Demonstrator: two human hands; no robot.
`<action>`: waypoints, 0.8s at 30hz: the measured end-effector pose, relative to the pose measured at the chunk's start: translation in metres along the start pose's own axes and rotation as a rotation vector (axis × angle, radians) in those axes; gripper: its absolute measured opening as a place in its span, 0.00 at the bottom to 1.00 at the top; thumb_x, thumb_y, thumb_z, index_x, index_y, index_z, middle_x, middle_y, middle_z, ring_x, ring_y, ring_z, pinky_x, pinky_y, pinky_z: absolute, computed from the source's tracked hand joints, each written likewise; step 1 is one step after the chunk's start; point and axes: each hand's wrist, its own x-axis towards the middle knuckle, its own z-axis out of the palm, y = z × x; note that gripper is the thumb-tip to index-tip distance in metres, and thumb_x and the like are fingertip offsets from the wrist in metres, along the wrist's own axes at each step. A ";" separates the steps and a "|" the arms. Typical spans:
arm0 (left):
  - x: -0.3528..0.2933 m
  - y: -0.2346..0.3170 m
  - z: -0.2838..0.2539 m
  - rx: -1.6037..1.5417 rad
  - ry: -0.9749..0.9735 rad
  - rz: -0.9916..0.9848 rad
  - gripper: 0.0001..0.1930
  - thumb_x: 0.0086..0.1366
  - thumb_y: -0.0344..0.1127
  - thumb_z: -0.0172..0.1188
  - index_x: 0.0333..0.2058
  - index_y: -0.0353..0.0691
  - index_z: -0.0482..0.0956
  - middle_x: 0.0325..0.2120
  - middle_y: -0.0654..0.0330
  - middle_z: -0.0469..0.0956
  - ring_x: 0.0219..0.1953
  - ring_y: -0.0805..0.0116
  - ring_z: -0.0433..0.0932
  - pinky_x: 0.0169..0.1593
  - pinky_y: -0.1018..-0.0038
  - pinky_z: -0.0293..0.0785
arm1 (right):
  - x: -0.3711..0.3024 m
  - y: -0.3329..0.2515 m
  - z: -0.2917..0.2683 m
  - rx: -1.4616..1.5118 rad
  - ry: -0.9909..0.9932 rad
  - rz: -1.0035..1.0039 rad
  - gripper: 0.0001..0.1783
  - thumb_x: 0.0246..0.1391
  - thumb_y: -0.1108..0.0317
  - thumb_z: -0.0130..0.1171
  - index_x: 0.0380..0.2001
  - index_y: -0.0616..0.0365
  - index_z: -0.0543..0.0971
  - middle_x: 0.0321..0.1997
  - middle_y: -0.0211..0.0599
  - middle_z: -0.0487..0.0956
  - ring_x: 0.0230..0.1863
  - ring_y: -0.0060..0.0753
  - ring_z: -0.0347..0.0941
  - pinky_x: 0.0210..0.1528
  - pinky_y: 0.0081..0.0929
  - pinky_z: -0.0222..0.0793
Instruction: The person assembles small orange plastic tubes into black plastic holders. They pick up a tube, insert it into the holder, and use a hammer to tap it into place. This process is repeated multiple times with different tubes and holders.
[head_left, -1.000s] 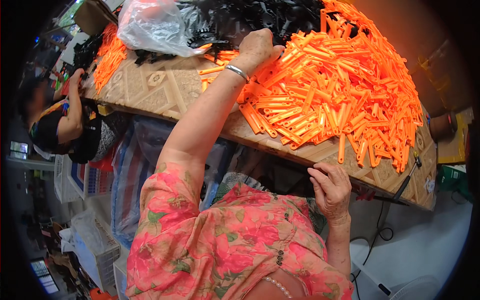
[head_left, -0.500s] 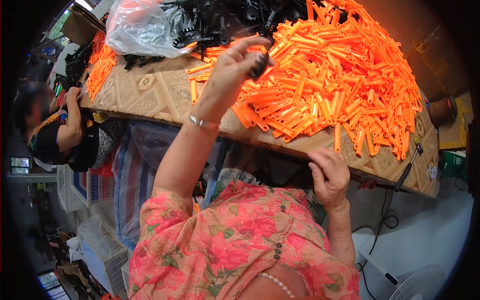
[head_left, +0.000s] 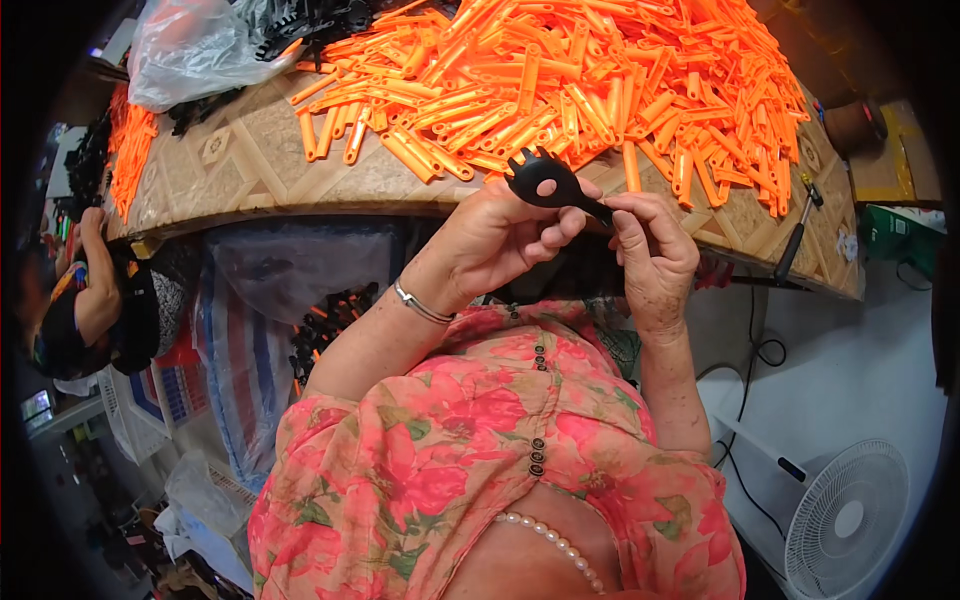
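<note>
A black pasta server head (head_left: 560, 184), toothed at one end and with a round hole in its middle, is held up just off the table's near edge. My left hand (head_left: 505, 240) is closed around it from below, a metal bracelet on that wrist. The thin neck of the head points right, into the pinched thumb and fingers of my right hand (head_left: 655, 255); its tip is hidden there. Just beyond both hands, a large heap of orange plastic handles (head_left: 560, 85) covers much of the table.
The patterned table (head_left: 260, 180) has a hammer (head_left: 800, 230) near its right corner. A clear plastic bag (head_left: 195, 55) and black utensil parts (head_left: 310, 25) lie at the back left. A person (head_left: 95, 285) sits at the far left. A white fan (head_left: 850, 518) stands lower right.
My left hand has come back from above the heap toward me with the black pasta server head. My right hand has moved up and now meets its neck. The view has shifted.
</note>
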 end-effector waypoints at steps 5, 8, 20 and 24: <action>-0.004 -0.011 0.018 0.674 0.119 0.249 0.11 0.66 0.32 0.60 0.45 0.35 0.79 0.29 0.62 0.80 0.25 0.80 0.73 0.27 0.84 0.68 | -0.007 0.002 0.006 0.088 0.039 0.061 0.04 0.59 0.75 0.60 0.37 0.65 0.79 0.33 0.27 0.76 0.28 0.11 0.67 0.29 0.14 0.64; -0.003 -0.015 0.011 0.735 0.152 0.337 0.08 0.68 0.32 0.59 0.42 0.36 0.80 0.34 0.57 0.82 0.28 0.77 0.77 0.31 0.81 0.74 | -0.005 0.002 0.004 -0.031 0.008 -0.016 0.05 0.57 0.76 0.61 0.37 0.64 0.79 0.33 0.31 0.77 0.28 0.16 0.69 0.28 0.17 0.66; -0.005 -0.009 0.014 0.491 0.336 0.378 0.16 0.70 0.36 0.56 0.50 0.31 0.77 0.39 0.53 0.82 0.40 0.67 0.83 0.40 0.77 0.81 | 0.025 0.010 -0.021 -0.982 0.110 -0.239 0.13 0.50 0.62 0.67 0.38 0.54 0.81 0.37 0.34 0.78 0.37 0.40 0.78 0.38 0.35 0.74; -0.007 -0.007 0.014 0.479 0.335 0.379 0.18 0.70 0.37 0.56 0.52 0.29 0.74 0.42 0.50 0.81 0.42 0.62 0.83 0.40 0.77 0.82 | 0.019 0.004 -0.029 -0.986 0.095 -0.107 0.10 0.51 0.64 0.66 0.36 0.54 0.81 0.36 0.34 0.77 0.36 0.41 0.78 0.37 0.36 0.73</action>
